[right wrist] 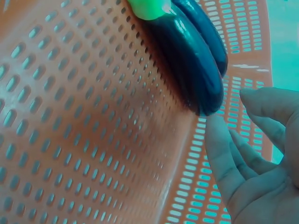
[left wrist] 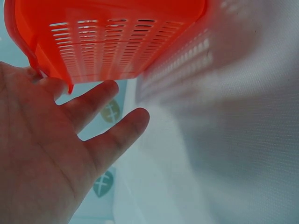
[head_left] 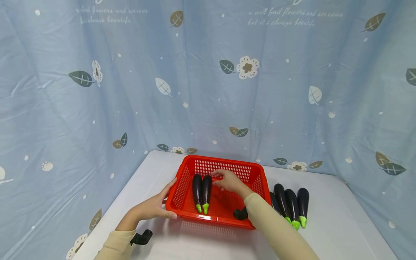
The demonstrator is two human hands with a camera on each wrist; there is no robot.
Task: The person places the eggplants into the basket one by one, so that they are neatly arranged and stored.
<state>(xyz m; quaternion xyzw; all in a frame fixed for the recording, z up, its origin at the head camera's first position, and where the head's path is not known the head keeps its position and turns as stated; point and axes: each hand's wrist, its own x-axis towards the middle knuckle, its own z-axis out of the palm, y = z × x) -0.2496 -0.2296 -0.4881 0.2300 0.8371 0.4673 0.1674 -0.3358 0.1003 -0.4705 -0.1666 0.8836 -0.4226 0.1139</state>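
Two dark purple eggplants, a left one [head_left: 196, 191] and a right one [head_left: 206, 193], lie side by side in a red plastic basket [head_left: 224, 222], green stem ends toward the near rim. Over the inside of the basket, my right hand [head_left: 229, 181] has loosely bent, parted fingers. Its fingertips [right wrist: 217, 128] are close to the rounded end of the nearer eggplant [right wrist: 191, 60]; nothing is held between them. My left hand [head_left: 152, 207] rests against the basket's left rim, fingers spread and fairly straight. The left wrist view shows its palm [left wrist: 42, 144] below the rim.
Several more eggplants [head_left: 291, 204] lie on the white table [head_left: 338, 216] right of the basket, one partly hidden by its wall. A blue patterned curtain [head_left: 208, 90] hangs behind and to both sides. Black devices [head_left: 142, 237] are worn at the wrists.
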